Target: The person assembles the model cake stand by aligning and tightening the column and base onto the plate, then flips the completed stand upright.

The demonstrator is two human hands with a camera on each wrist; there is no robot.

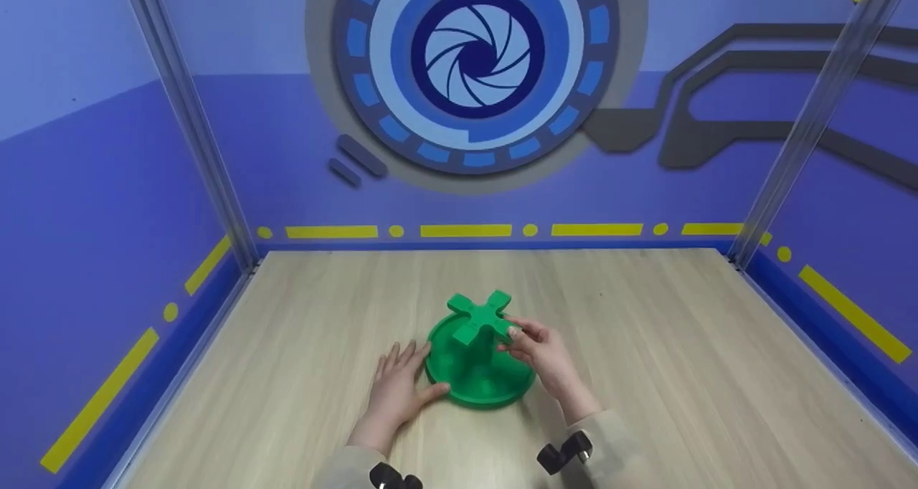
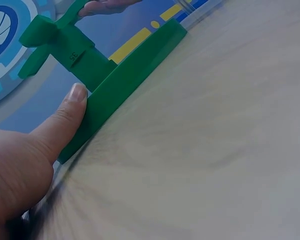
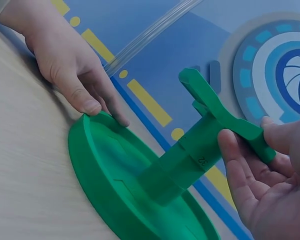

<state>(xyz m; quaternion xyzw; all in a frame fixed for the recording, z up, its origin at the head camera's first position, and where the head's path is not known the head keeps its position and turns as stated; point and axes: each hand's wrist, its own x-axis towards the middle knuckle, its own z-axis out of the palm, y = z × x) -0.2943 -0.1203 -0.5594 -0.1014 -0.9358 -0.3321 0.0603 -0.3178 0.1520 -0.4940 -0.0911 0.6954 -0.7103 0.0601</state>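
Observation:
A green stand (image 1: 482,403) has a round, rimmed base, a thick central column (image 3: 177,170) and a four-armed cross-shaped top (image 1: 482,317). Its base lies on the wooden table. My left hand (image 1: 396,396) rests against the left side of the base rim, fingers spread and fairly straight, with the thumb (image 2: 65,120) touching the near edge. With thumb and fingers, my right hand (image 1: 546,360) pinches one arm of the cross at the right. Small numbers mark the column. In the right wrist view, the cross top (image 3: 210,97) sits at the column's upper end.
The pale wooden table (image 1: 681,374) spreads around the stand. Blue printed panels (image 1: 459,206) enclose it at the back and sides, with metal corner posts (image 1: 193,123) at left and right.

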